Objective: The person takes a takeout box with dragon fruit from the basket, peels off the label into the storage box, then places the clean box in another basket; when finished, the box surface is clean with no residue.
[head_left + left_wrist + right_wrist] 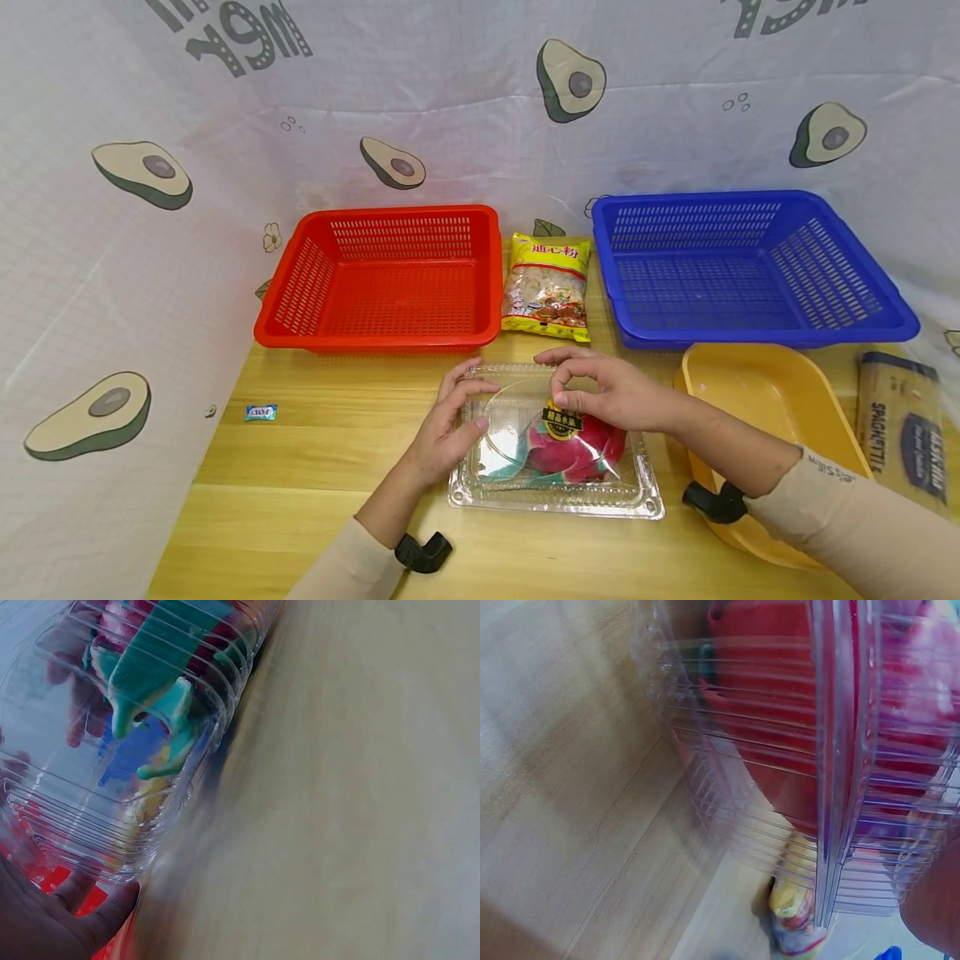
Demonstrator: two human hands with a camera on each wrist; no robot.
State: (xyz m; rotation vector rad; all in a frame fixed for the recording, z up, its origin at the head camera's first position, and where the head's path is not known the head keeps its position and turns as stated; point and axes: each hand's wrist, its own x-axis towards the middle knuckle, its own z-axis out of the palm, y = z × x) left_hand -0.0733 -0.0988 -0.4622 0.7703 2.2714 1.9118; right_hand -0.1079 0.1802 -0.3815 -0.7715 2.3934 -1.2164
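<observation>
Well, farthest to my left a small blue sweet (261, 412) lies on the pale wooden desk (322, 475), apart from the rest. Next comes the red basket (408, 341), set back near the white cloth (480, 100) with its printed avocados. In front of it, my left hand (442, 433) rests loosely on the left side of the clear box (555, 503), fingers spread, not clenched.

That box sits flat on the desk, nearest me and between my 2 hands. Inside it, toward the right, is the pink and green fruit (566, 454), with the black and gold label (562, 422) above it. Behind the box, between the 2 baskets, is the yellow bag (551, 287).

My right hand (607, 387) is over the box, its thumb and bent forefinger brought together at the label's upper edge; I cannot tell whether they are pinching it. Farther right, the blue basket (757, 337) is set back, and the yellow tub (757, 392) is in front of it, partly under my right forearm. Last, the spaghetti (903, 425) lies just right of the tub.
</observation>
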